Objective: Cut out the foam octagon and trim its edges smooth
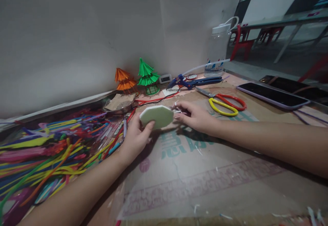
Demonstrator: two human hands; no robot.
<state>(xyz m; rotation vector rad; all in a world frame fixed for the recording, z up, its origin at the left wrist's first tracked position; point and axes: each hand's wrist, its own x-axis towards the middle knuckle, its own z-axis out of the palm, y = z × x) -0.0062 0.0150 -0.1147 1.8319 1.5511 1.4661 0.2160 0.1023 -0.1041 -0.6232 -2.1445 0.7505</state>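
My left hand (139,133) grips a pale green many-sided disc (159,117) with a white edge, thumb on its near face and the fingers behind it. My right hand (192,116) is at the disc's right edge, its thumb and forefinger brought together. Something small, whitish and purple pokes out between those fingertips, too blurred to name. Whether it touches the disc, I cannot tell. Beneath both hands lies a clear plastic sheet (184,181) with green and red print.
Colourful pipe cleaners (51,154) are heaped at left. Behind stand an orange paper tree (125,80) and a green paper tree (147,77), a blue glue gun (179,81) and a clear bottle (217,53). Scissors (225,104) and a phone (273,94) lie at right.
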